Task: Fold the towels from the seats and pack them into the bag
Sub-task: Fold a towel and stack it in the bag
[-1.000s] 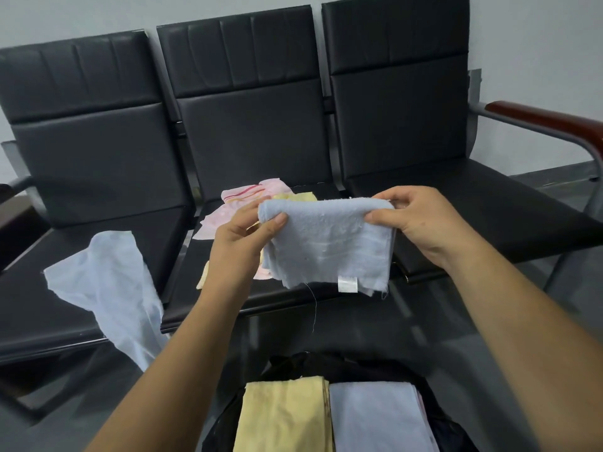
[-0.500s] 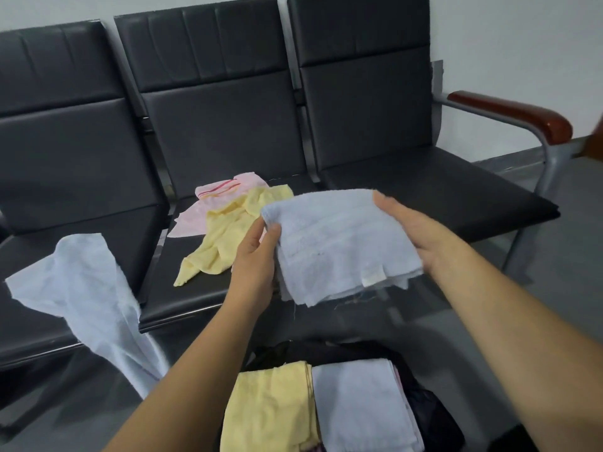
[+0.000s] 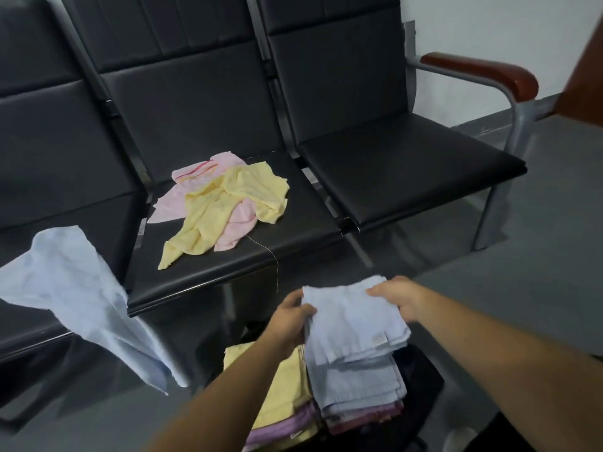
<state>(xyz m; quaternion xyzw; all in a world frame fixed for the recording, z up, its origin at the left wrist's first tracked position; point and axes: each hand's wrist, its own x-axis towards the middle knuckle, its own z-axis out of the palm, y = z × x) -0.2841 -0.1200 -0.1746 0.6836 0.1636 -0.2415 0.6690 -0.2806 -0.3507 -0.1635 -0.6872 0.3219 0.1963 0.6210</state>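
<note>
1. The left hand (image 3: 290, 316) and the right hand (image 3: 396, 296) each grip an edge of the folded blue towel (image 3: 352, 324), fingers curled round it (one hand per side).
2. It sits just above the blue stack (image 3: 355, 383) in the black bag (image 3: 421, 373), beside the yellow stack (image 3: 287, 393).
3. A crumpled yellow towel (image 3: 215, 216) overlaps a pink towel (image 3: 195, 177) on the middle seat (image 3: 293, 230).
4. A pale blue towel (image 3: 71, 288) drapes off the left seat.

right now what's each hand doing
Left hand: grips the folded light blue terry towel by its left edge.
Right hand: grips the same towel's right edge.
</note>
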